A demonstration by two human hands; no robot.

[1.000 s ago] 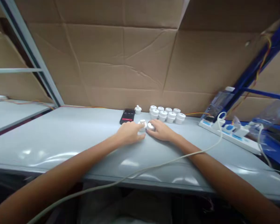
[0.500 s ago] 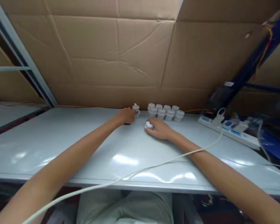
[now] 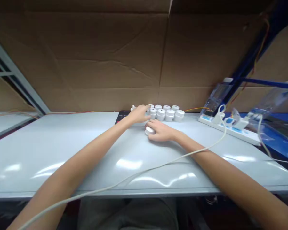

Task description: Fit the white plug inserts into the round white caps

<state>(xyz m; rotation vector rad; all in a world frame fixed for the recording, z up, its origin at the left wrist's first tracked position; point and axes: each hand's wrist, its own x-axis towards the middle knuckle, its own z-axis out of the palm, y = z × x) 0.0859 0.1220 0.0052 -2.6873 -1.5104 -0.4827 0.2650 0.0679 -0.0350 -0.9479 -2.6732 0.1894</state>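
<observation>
My right hand (image 3: 160, 131) rests on the table with its fingers wrapped round a small white round capped piece (image 3: 149, 131). Beyond it my left hand (image 3: 139, 114) reaches to the left end of a group of similar white capped pieces (image 3: 161, 114). Its fingers are apart, with the tips at the nearest pieces; whether they touch one is unclear. A white piece with a small knob (image 3: 132, 108) shows partly behind my left hand. Beside that hand lies a black device with a digit display (image 3: 122, 116), partly covered.
A white power strip (image 3: 230, 129) with plugs stands at the right. A white cable (image 3: 156, 167) runs across the table in front of my hands and over my right forearm. A cardboard wall (image 3: 105, 76) closes the back; a blue post (image 3: 247, 64) rises at the right.
My left hand has moved right, from the knobbed piece to the group, and its fingers have spread. My right hand still holds its piece. The view has shifted slightly.
</observation>
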